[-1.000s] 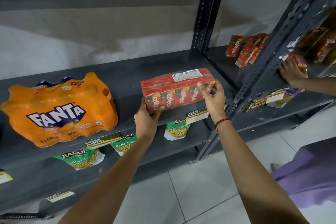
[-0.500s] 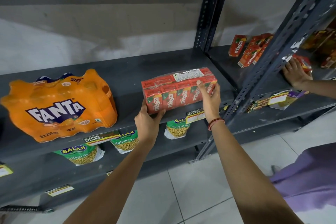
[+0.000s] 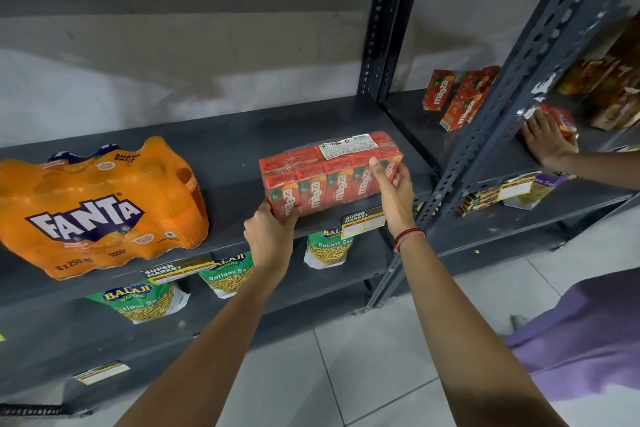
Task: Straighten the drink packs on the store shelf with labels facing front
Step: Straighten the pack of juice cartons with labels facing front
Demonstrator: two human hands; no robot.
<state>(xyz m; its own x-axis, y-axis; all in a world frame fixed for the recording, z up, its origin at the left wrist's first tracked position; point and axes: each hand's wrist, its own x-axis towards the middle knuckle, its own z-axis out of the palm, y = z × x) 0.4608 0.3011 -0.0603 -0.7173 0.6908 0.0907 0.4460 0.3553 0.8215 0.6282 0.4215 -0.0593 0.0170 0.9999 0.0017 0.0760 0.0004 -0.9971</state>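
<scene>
Both hands grasping the Maaza pack [image 3: 332, 173] at shelf [image 3: 225, 149] front edge, left hand [image 3: 270, 236] at its 7 o'clock corner, right hand [image 3: 394, 194] at 4 o'clock; labels facing front, squaring nearly done, Fanta pack [image 3: 100, 208] at 9 o'clock looking angled, likely remaining.

Dark grey metal shelving [image 3: 221, 135] against a pale wall [image 3: 173, 55], tiled floor [image 3: 363, 357].
</scene>
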